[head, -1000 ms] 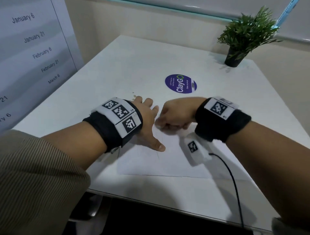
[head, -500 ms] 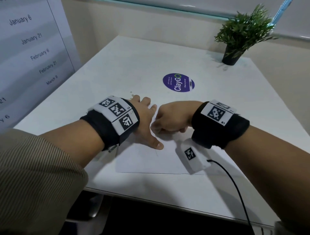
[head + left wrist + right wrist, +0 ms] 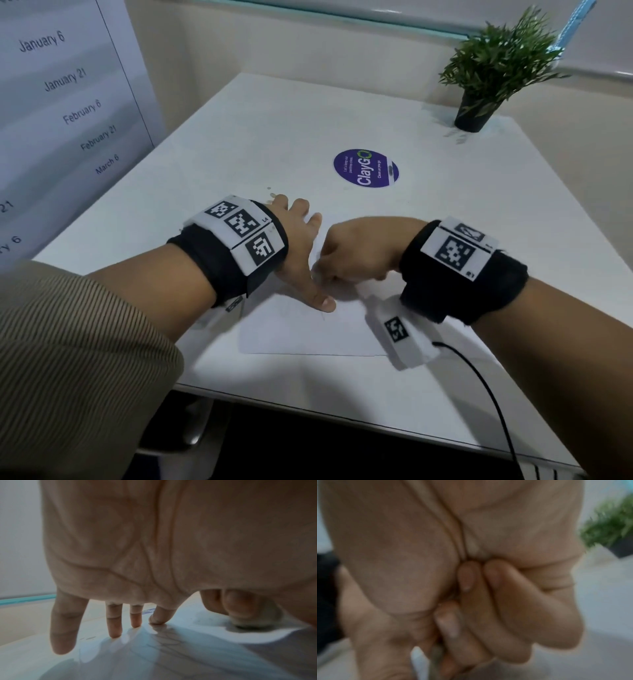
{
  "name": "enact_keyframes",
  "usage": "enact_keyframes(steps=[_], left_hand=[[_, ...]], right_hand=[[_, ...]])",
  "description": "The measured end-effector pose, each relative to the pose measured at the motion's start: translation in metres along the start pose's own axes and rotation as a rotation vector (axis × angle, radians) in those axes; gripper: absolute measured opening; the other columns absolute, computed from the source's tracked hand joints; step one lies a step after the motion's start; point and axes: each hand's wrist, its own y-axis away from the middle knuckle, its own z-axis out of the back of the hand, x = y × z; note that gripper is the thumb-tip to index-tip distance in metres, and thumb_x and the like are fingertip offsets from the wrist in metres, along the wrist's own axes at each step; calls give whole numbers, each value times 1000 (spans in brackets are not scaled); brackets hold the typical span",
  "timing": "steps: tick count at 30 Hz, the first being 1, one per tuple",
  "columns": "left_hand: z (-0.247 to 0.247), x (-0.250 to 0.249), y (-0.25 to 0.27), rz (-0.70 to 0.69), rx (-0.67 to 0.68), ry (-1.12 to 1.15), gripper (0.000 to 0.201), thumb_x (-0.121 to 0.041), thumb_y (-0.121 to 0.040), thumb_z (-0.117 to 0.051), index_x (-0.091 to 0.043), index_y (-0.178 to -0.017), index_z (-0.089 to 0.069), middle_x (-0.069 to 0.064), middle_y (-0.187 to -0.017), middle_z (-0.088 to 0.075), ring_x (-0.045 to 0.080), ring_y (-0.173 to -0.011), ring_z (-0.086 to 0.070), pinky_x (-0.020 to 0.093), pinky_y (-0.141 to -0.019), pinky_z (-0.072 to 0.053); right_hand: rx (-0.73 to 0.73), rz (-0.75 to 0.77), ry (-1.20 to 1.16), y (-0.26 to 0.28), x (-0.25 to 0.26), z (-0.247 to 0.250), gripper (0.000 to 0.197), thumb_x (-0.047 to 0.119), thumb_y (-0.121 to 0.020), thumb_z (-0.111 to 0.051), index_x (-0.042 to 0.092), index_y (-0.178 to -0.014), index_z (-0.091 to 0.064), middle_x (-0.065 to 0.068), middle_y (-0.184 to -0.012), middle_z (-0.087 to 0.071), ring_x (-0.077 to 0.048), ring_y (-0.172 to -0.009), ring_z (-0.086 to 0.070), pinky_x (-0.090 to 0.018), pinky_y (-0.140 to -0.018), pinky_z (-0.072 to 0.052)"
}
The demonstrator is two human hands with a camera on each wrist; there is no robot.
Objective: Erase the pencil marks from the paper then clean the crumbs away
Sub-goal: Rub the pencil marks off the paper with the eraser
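Note:
A white sheet of paper [image 3: 301, 335] lies near the front edge of the white table [image 3: 274, 137]. My left hand [image 3: 298, 246] lies flat on the paper's far left part, with its fingers [image 3: 115, 622] spread and straight and the thumb stretched toward me. Just to its right, my right hand [image 3: 356, 250] is curled into a fist and pinches a small pale eraser [image 3: 254, 622] down onto the paper. Faint pencil lines [image 3: 164, 635] show beside my left index finger. The right wrist view is blurred and shows only curled fingers [image 3: 505, 601].
A purple round sticker [image 3: 365, 168] lies on the table beyond my hands. A potted plant [image 3: 486, 78] stands at the far right corner. Small specks [image 3: 270, 192] lie past my left fingertips. A board with dates [image 3: 68, 102] stands on the left. A black cable [image 3: 486, 387] hangs from my right wrist.
My right fist has shifted slightly back and forth on the paper beside my left hand. My left hand has stayed pressed flat in place.

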Motion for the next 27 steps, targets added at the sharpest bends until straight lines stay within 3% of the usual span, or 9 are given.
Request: enact_keyframes(steps=[5,8,10,14,18,21,23,25,27], left_hand=[[-1,1,0,8,18,13,153,-101,-51,-58,-18,-164,5,5,-166,-7,36,-151,-11,53,-114,-33],[-2,2,-2,-14,-4,15,153,-102,-48,-59,-15,-162,-4,5,-163,-12,36,-148,-17,53,-113,-37],[-3,3,-3,-15,-1,11,155,-102,-48,-59,-15,-162,-2,5,-164,-11,35,-148,-17,52,-111,-38],[-3,2,-1,1,23,21,159,-102,-46,-60,-16,-163,7,4,-167,-3,35,-151,-10,55,-113,-35],[-3,2,-4,-18,22,25,161,-103,-43,-60,-15,-162,4,6,-163,-7,36,-148,-14,56,-112,-38],[-3,2,-1,-3,23,16,161,-103,-44,-59,-16,-163,7,4,-166,-4,35,-151,-11,56,-113,-36],[-3,2,-2,-2,18,12,161,-103,-44,-59,-16,-163,7,4,-166,-3,35,-151,-11,56,-113,-36],[-2,1,-4,-12,10,11,161,-103,-43,-59,-14,-162,3,7,-164,-7,35,-149,-15,56,-113,-38],[-4,0,-4,-15,3,3,161,-104,-43,-58,-13,-162,2,7,-163,-10,35,-148,-18,54,-112,-38]], right_hand=[[-32,-63,-49,4,-13,11,35,36,-99,-55,13,-74,-61,-8,-65,-55,-20,-47,-42,-25,-49,-38],[23,14,-12,3,-1,-3,35,35,-100,-56,12,-76,-67,-8,-71,-60,-23,-56,-50,-27,-53,-42],[58,24,-38,5,-2,-3,36,36,-100,-56,13,-74,-65,-7,-68,-56,-22,-54,-46,-25,-50,-39],[-52,-72,-34,5,-16,11,36,36,-100,-55,13,-73,-63,-7,-65,-56,-19,-47,-44,-27,-52,-39],[33,22,-4,6,-2,-8,39,38,-100,-55,10,-76,-67,-9,-68,-59,-25,-57,-51,-30,-56,-43],[-43,-60,-69,6,-17,5,37,38,-99,-55,14,-71,-61,-8,-66,-56,-25,-55,-46,-32,-58,-41],[-78,-60,-37,6,-16,3,38,37,-99,-54,12,-72,-62,-8,-72,-64,-28,-60,-54,-35,-63,-48],[-13,17,-4,7,-5,-8,40,39,-99,-54,12,-72,-67,-7,-77,-69,-30,-69,-63,-37,-71,-54],[41,29,-18,10,-2,-11,41,40,-99,-56,13,-71,-65,-6,-70,-63,-28,-62,-55,-34,-63,-48]])
